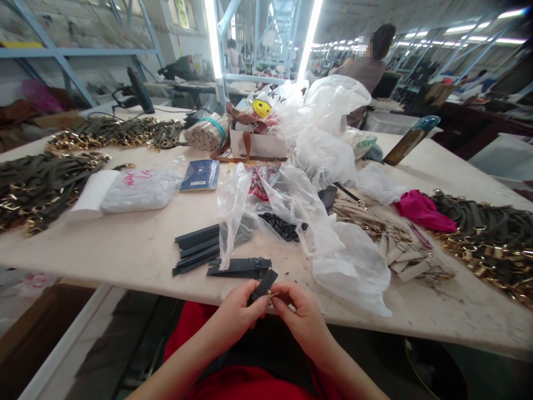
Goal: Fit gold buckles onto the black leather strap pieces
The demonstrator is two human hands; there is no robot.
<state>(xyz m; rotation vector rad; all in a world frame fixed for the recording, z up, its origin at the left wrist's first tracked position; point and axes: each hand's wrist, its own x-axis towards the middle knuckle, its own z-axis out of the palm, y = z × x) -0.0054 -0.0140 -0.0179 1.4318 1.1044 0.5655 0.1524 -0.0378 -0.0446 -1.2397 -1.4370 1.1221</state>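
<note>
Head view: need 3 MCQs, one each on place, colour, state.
1. Where do the loose dark strips lie?
A. On the floor
B. On the table's near part, left of the clear bag
C. Inside the white box

2. What colour is the cloth beside the right-hand pile of straps?
A. Yellow
B. Blue
C. Magenta

3. What holds the short dark strip?
A. Both hands
B. Neither hand
C. A clamp

Answers:
1 B, they rest on the table beside the clear bag.
2 C, the cloth is magenta.
3 A, left hand and right hand pinch it at the table edge.
</note>
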